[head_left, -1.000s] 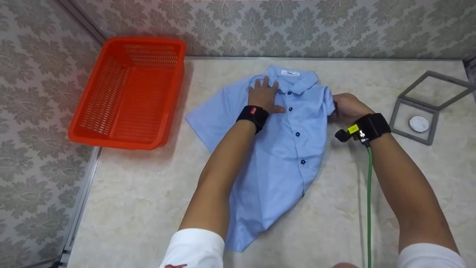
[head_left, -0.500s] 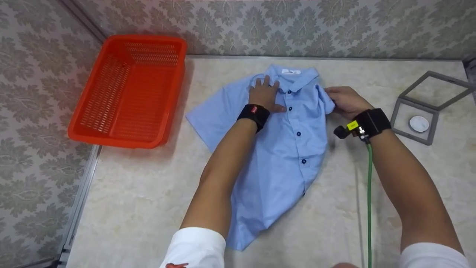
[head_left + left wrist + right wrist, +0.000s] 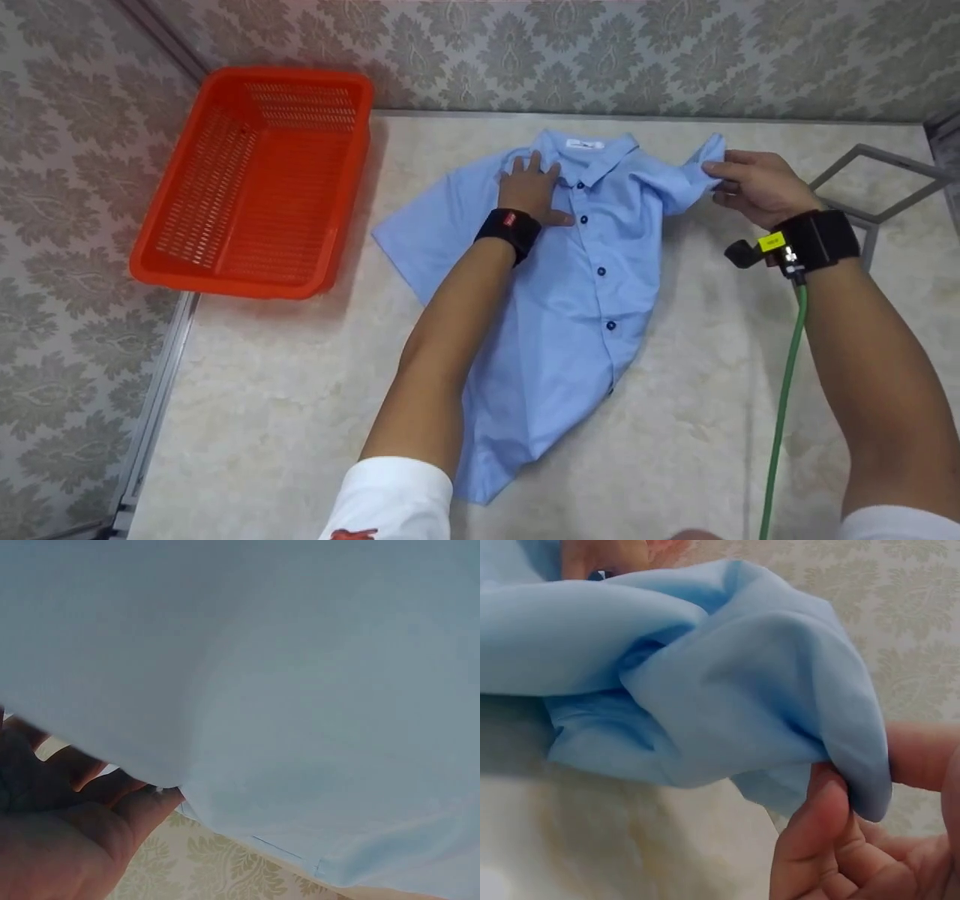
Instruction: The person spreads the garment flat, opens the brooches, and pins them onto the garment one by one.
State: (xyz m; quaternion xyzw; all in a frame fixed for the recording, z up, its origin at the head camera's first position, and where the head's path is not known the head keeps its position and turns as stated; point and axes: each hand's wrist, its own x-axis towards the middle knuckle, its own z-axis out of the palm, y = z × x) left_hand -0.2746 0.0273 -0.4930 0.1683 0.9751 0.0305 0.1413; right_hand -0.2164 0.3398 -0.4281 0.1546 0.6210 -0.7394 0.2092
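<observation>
A light-blue short-sleeved button shirt (image 3: 555,315) lies front up on the table, its collar toward the wall. My left hand (image 3: 529,191) rests on the shirt below the collar, fingers spread. In the left wrist view, pale cloth (image 3: 300,690) fills most of the picture above some fingers. Out to the right, my right hand (image 3: 765,187) pinches the hem of the right-side sleeve (image 3: 679,184) and holds it up, stretched outward. The right wrist view shows this sleeve cloth (image 3: 765,682) bunched and folded, its edge between thumb and fingers.
A red plastic basket (image 3: 225,283) stands at the left, with nothing visible inside. A grey hinged frame (image 3: 905,162) lies at the far right, partly hidden by my right wrist. A green cable (image 3: 786,390) runs down from the right wristband. Patterned wall (image 3: 555,60) borders the table's back.
My right hand has moved right and outward, pulling the sleeve from beside the shirt's body to a raised, extended position. The left hand stays in place on the shirt.
</observation>
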